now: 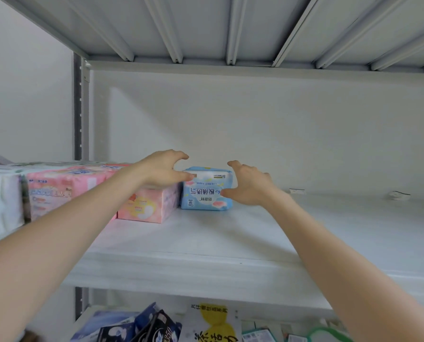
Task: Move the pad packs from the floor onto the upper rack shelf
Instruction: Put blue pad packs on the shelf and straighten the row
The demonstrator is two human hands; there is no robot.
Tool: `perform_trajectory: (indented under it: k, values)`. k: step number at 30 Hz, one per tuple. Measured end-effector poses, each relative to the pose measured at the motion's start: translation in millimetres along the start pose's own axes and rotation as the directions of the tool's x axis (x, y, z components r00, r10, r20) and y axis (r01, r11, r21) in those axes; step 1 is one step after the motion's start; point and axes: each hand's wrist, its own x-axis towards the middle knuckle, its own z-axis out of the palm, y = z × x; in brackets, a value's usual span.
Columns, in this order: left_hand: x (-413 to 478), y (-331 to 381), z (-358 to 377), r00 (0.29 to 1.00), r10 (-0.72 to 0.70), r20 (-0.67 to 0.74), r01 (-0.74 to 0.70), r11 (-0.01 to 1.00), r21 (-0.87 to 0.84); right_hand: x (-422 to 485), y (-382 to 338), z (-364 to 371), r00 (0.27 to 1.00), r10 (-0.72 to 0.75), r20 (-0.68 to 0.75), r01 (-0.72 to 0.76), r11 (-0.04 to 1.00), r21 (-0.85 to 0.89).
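Observation:
A light blue pad pack [206, 193] stands on the white upper rack shelf [230, 243], its print upside down, right beside a pink pad pack [146, 206]. My left hand [161, 169] hovers at the blue pack's top left corner with fingers arched above it and the thumb tip touching the pack. My right hand [250, 186] is at the pack's right side, thumb by its front edge and fingers curved above its top, apart from it. Neither hand grips the pack.
More pink packs [58, 191] and white packs [1, 201] fill the shelf's left end. The shelf to the right of the blue pack is bare. Dark blue packs [141, 327] and a yellow-printed pack [211, 324] lie on the lower shelf. Another shelf's ribbed underside [230, 28] is overhead.

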Motion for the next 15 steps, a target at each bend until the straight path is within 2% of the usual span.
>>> perform_trajectory:
  k: [3,9,15]
  values:
    - [-20.0,1.4,11.1,0.999,0.006,-0.054,0.003,0.986,0.168,-11.9,-6.2,1.4,0.999,-0.017,-0.032,0.016,0.998,-0.053]
    - [-66.3,-4.9,15.8,0.991,0.049,-0.125,-0.004,0.941,0.339,-50.5,-20.2,-3.9,0.995,0.002,-0.098,-0.011,0.996,-0.091]
    - [-126.7,-14.1,2.5,0.977,0.106,-0.186,-0.021,0.912,0.411,-97.2,-50.4,-11.1,0.987,0.020,-0.158,-0.045,0.987,-0.157]
